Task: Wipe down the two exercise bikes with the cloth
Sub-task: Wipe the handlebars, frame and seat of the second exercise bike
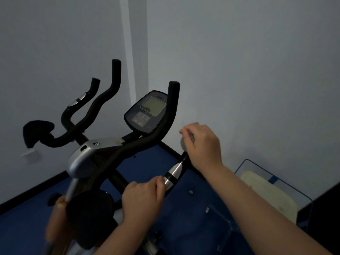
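Handlebars of a black exercise bike (128, 144) fill the middle of the frame, curving upward toward the pale walls in the upper half. My left hand (142, 197) is curled around the near end of the black foam handlebar grip (173, 115), lower centre, with my fingertips touching the silver and black pulse sensor band (173, 174) on it. My right hand (202, 144), right of centre, grips a small grey crumpled cloth (184, 142) and holds it against the far end of that same bar; most of the cloth is hidden under my fingers. Between the two bars, the bike's dark oval console with a grey screen (147, 111) tilts toward me, and below it to the left sits a silver moulded cover (86, 155). Further left, a second set of black handlebars (95, 105) rises, with a dark pad (37, 130) at centre left. Blue floor (193, 218) shows beneath. At the lower right edge stands a clear plastic bin with something cream-coloured inside (266, 188).
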`<state>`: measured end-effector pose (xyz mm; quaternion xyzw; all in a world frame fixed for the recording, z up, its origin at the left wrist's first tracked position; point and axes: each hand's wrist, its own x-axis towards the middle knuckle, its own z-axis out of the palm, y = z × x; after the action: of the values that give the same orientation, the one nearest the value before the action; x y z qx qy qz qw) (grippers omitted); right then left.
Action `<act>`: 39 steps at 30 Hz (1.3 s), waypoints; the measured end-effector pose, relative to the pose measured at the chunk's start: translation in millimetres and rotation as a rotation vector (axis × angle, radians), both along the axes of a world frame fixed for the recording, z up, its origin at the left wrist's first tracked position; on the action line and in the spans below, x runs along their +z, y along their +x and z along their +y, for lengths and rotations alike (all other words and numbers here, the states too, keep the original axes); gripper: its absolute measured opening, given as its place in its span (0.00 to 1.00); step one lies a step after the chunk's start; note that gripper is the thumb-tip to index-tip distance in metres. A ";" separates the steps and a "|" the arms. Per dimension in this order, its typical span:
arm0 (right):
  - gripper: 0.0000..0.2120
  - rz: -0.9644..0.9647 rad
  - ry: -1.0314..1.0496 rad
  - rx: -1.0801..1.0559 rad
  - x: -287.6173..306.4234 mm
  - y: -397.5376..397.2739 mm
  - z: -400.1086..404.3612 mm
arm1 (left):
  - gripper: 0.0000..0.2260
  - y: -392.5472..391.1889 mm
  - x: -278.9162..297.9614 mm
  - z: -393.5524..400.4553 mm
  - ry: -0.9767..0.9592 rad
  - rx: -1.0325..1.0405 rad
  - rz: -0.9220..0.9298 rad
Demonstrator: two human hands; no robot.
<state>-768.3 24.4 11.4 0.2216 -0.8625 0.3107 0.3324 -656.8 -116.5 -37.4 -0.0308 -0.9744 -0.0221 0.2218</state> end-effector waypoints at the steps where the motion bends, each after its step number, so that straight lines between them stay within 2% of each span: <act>1: 0.15 -0.069 0.023 0.054 4.1 -5.9 5.6 | 0.13 0.4 0.0 0.5 0.000 0.004 0.018; 3: 0.13 -0.217 -0.170 0.135 4.6 -5.6 7.3 | 0.06 0.3 -0.3 1.5 0.002 0.004 0.073; 5: 0.09 -0.311 -0.506 0.152 2.2 4.2 -3.0 | 0.08 0.4 -0.8 1.6 0.025 0.014 0.084; 7: 0.09 -0.316 -0.737 0.083 -0.1 11.5 -14.1 | 0.09 0.2 -1.9 1.2 0.037 0.023 0.094; 10: 0.08 -0.402 -0.986 -0.028 6.0 8.7 -20.3 | 0.07 -0.3 -4.1 -0.1 -0.010 0.015 0.095; 13: 0.14 -0.461 -1.242 -0.132 10.2 7.6 -27.9 | 0.06 -1.2 -2.0 1.1 -0.023 -0.001 0.092; 16: 0.14 -0.486 -1.335 -0.156 -7.5 30.9 -43.3 | 0.09 -3.2 -6.0 -0.1 -0.008 0.008 0.100; 20: 0.07 -0.497 -1.216 -0.088 -29.1 53.5 -56.3 | 0.11 -5.7 -12.0 -3.1 0.021 0.009 0.088; 23: 0.13 -0.404 -1.089 -0.087 -24.2 36.7 -47.3 | 0.12 -5.5 -12.4 -4.0 0.018 -0.008 0.093; 31: 0.24 -0.308 -0.951 -0.038 -38.6 47.6 -48.0 | 0.16 -6.6 -10.7 -2.7 0.149 0.036 0.063; 35: 0.21 -0.087 -0.636 -0.066 -28.4 30.7 -37.3 | 0.16 -6.1 -10.2 -2.7 0.157 0.026 0.056; 38: 0.12 0.196 -0.260 -0.044 -36.0 25.2 -26.3 | 0.14 -3.9 -7.0 -1.7 0.120 0.019 0.074; 39: 0.13 0.279 -0.153 -0.020 -38.0 24.9 -20.9 | 0.13 -2.9 -5.8 -1.0 0.105 0.012 0.079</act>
<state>-743.4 3.5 -26.7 0.2282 -0.7839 0.3384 0.4679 -659.7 -117.5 -43.2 -0.0142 -0.9625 -0.0708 0.2614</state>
